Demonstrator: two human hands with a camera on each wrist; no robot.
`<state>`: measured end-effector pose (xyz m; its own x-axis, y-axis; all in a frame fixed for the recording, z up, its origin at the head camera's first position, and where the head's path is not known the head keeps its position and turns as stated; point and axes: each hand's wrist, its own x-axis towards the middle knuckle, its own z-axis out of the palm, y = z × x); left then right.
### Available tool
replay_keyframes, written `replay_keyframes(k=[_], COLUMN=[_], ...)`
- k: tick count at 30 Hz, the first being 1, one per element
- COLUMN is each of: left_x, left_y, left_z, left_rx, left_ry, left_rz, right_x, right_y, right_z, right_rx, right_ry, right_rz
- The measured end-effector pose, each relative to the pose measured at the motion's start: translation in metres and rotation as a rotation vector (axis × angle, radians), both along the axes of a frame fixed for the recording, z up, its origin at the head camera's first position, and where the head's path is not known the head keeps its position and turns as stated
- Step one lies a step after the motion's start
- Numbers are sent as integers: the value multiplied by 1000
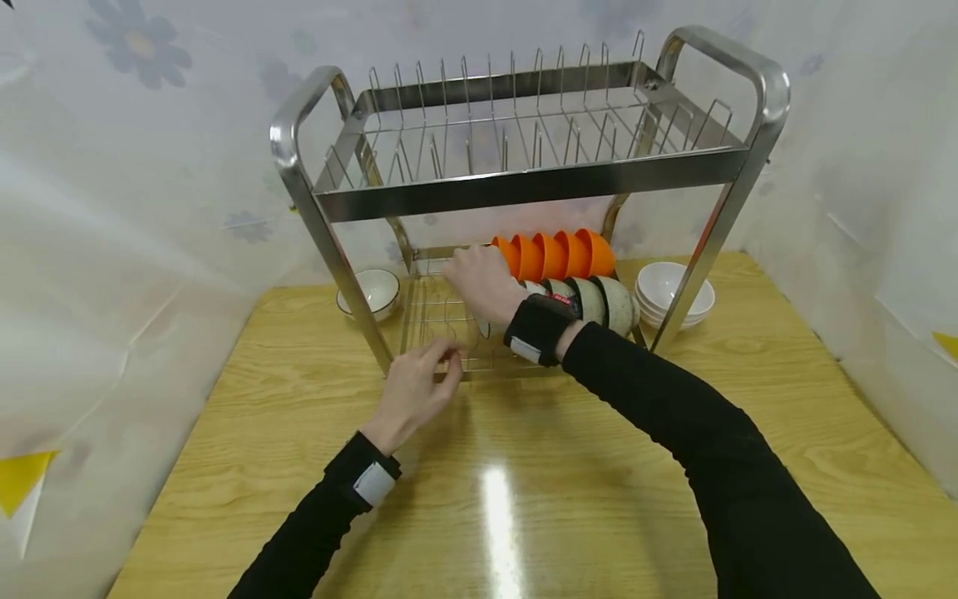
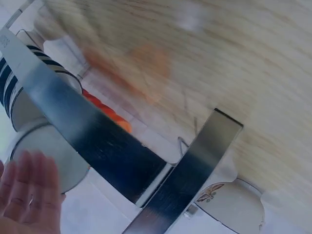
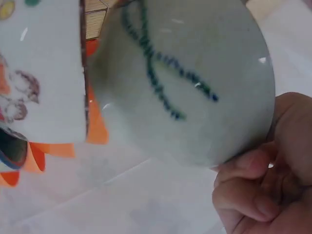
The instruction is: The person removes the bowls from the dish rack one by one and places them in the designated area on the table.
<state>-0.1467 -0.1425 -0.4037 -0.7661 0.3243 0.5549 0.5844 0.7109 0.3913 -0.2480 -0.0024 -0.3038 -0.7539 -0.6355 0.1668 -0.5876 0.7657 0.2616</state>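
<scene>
My right hand point(image 1: 486, 283) is inside the lower tier of a metal dish rack point(image 1: 531, 181). Its thumb and fingers pinch the rim of a pale bowl point(image 3: 146, 122) painted with a blue-green line, mostly hidden by the hand in the head view. Right beside that bowl stands a white patterned bowl point(image 3: 48, 73), first of a row of ceramic bowls point(image 1: 615, 304) set on edge. Holding nothing, my left hand point(image 1: 419, 387) hovers at the rack's front left, its fingers point(image 2: 44, 180) extended in the left wrist view.
Behind the ceramic row stand several orange bowls point(image 1: 554, 256). A dark-rimmed white bowl point(image 1: 377, 291) sits on the wooden table point(image 1: 569, 499) left of the rack, and stacked white bowls point(image 1: 674, 291) sit on its right. Wire prongs line the upper tier.
</scene>
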Motion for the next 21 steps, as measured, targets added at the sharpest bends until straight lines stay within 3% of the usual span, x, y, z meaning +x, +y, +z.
replay_keyframes(k=[5,9,15,21], left_x=[-3,-6,-11,-11], left_y=[4,8,14,15], left_z=[6,8,7,10], left_rx=[-37,-132,-224,-221], left_ry=[-90,-98,26,146], left_rz=[-6,-40,-74,-89], right_x=[-1,-1,4,8], right_y=[16,26,42,54], right_z=[6,4,-6,-11], right_rx=[-184,-338,-607,-719], right_ry=[-184,-313,-499,-577], right_rz=[-11,-4,33,4])
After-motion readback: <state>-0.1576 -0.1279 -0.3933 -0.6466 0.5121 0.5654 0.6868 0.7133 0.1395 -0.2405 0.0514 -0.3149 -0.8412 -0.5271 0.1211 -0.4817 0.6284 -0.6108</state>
